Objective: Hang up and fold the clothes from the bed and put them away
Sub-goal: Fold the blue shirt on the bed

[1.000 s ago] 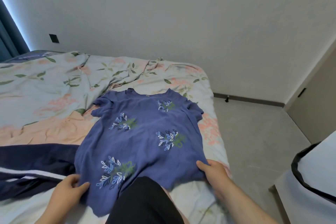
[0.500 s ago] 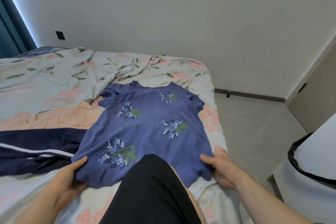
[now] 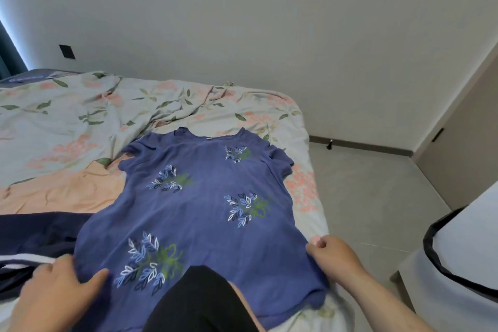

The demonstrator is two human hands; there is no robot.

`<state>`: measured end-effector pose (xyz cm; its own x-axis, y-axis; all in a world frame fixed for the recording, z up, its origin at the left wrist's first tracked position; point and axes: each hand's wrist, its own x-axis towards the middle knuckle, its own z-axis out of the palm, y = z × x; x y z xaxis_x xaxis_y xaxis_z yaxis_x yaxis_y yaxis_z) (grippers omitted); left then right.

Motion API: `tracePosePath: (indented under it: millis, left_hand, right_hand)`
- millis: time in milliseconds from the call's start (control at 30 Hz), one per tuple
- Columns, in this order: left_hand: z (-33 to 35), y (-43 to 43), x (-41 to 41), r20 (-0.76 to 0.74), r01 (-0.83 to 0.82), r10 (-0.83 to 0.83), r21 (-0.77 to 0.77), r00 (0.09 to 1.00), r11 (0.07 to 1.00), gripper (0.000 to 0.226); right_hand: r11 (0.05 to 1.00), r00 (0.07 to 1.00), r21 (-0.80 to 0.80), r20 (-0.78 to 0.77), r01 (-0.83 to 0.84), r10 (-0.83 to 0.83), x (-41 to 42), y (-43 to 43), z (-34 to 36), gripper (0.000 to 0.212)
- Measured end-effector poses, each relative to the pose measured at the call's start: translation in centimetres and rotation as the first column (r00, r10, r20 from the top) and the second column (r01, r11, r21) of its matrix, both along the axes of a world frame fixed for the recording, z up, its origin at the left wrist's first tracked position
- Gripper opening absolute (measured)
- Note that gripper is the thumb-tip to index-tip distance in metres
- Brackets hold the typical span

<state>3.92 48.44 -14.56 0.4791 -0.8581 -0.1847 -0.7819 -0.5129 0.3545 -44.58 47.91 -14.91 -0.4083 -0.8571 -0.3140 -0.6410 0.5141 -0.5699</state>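
Left hand on blue shirt hem, right hand seemingly pinching edge

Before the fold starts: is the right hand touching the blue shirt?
Touching. The head view shows the right hand, fingers curled, gripping the blue shirt at its right side edge near the hem.

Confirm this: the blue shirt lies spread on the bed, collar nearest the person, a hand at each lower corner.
Wrong about the collar. The head view shows the blue shirt spread on the bed, collar farthest from the person, left hand and right hand at its lower corners.
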Motion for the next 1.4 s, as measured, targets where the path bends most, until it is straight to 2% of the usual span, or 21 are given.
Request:
tracePosePath:
  millis: [67, 133, 233, 267, 367, 433, 500, 567, 600, 633, 733, 800, 867, 933, 1000, 1067, 1167, 1267, 1400]
  left_hand:
    - [1.0, -2.5, -3.7, 0.055, 0.192, -0.186, -0.142, 0.981, 0.971, 0.048]
    - [1.5, -5.5, -8.5, 0.036, 0.389, -0.392, -0.244, 0.919, 0.889, 0.043]
    - [0.8, -10.7, -15.0, 0.013, 0.583, -0.598, -0.245, 0.801, 0.775, 0.06]
    - [0.2, -12.6, -16.8, 0.012, 0.631, -0.647, -0.238, 0.762, 0.739, 0.064]
    - [-1.1, -17.7, -21.6, 0.022, 0.729, -0.744, -0.218, 0.668, 0.648, 0.065]
    - [-2.0, -21.2, -24.3, 0.002, 0.762, -0.786, -0.244, 0.618, 0.599, 0.058]
    - [-2.5, -24.8, -26.5, -0.031, 0.769, -0.807, -0.281, 0.59, 0.574, 0.05]
    - [-3.1, -28.2, -28.3, -0.06, 0.751, -0.802, -0.314, 0.594, 0.58, 0.047]
    - [-3.5, -29.4, -29.0, -0.071, 0.744, -0.799, -0.321, 0.598, 0.586, 0.05]
    - [-4.1, -30.4, -29.5, -0.075, 0.739, -0.794, -0.322, 0.603, 0.592, 0.059]
    - [-6.5, -31.3, -30.1, -0.072, 0.705, -0.773, -0.365, 0.63, 0.609, 0.09]
    - [-6.9, -30.6, -29.7, -0.062, 0.675, -0.767, -0.433, 0.639, 0.597, 0.102]
    - [-7.7, -30.7, -29.7, -0.029, 0.691, -0.772, -0.425, 0.635, 0.584, 0.108]
    - [-7.9, -31.3, -29.9, 0.04, 0.724, -0.772, -0.38, 0.634, 0.575, 0.113]
    - [-8.2, -31.7, -30.2, 0.092, 0.748, -0.769, -0.333, 0.632, 0.575, 0.117]
    - [-8.3, -31.7, -30.3, 0.097, 0.758, -0.77, -0.288, 0.631, 0.585, 0.122]
    - [-8.2, -31.9, -30.4, 0.132, 0.781, -0.776, -0.218, 0.617, 0.585, 0.131]
    - [-8.1, -31.8, -30.5, 0.172, 0.801, -0.783, -0.167, 0.598, 0.575, 0.138]
    - [-7.8, -31.6, -30.6, 0.189, 0.805, -0.783, -0.151, 0.593, 0.574, 0.14]
  right_hand:
    - [0.997, 0.999, -0.071, 0.045, 0.009, -0.006, 0.3, -2.3, 0.2, 0.025]
    - [0.993, 0.985, -0.118, 0.172, -0.005, 0.025, 0.8, -4.8, 0.5, 0.023]
    - [0.988, 0.895, -0.135, 0.446, 0.078, -0.01, 1.5, -8.8, 0.3, 0.019]
    - [0.983, 0.875, -0.143, 0.484, 0.113, -0.03, 1.6, -10.2, 0.0, 0.021]
    - [0.972, 0.912, -0.205, 0.41, 0.117, -0.023, 1.6, -14.2, -0.7, 0.035]
    - [0.964, 0.906, -0.212, 0.419, 0.163, -0.061, 1.4, -17.0, -1.1, 0.038]
    - [0.953, 0.826, -0.153, 0.546, 0.263, -0.14, 0.9, -20.0, -1.9, 0.04]
    - [0.91, 0.666, -0.028, 0.691, 0.414, -0.281, 0.4, -22.9, -2.4, 0.036]
    - [0.893, 0.599, 0.021, 0.734, 0.45, -0.319, 0.3, -24.2, -2.8, 0.028]
    - [0.885, 0.548, 0.048, 0.769, 0.464, -0.329, 0.1, -25.5, -3.1, 0.019]
    - [0.865, 0.436, 0.139, 0.819, 0.482, -0.374, -0.4, -28.8, -4.9, 0.029]
    - [0.873, 0.448, 0.153, 0.81, 0.462, -0.379, -1.1, -30.0, -4.7, 0.032]
    - [0.851, 0.447, 0.116, 0.81, 0.513, -0.38, -2.4, -31.9, -4.9, 0.028]
    - [0.809, 0.389, 0.077, 0.847, 0.583, -0.362, -3.8, -33.5, -4.3, 0.024]
    - [0.801, 0.344, 0.103, 0.865, 0.59, -0.365, -4.4, -33.8, -3.8, 0.027]
    - [0.855, 0.368, 0.112, 0.869, 0.506, -0.331, -4.4, -33.0, -3.7, 0.031]
    - [0.94, 0.425, 0.113, 0.87, 0.323, -0.251, -4.1, -31.1, -4.3, 0.024]
    - [0.972, 0.458, 0.095, 0.869, 0.217, -0.187, -4.1, -30.5, -4.1, 0.029]
    - [0.976, 0.235, 0.186, 0.949, 0.116, -0.209, -6.0, -31.6, -2.1, 0.039]
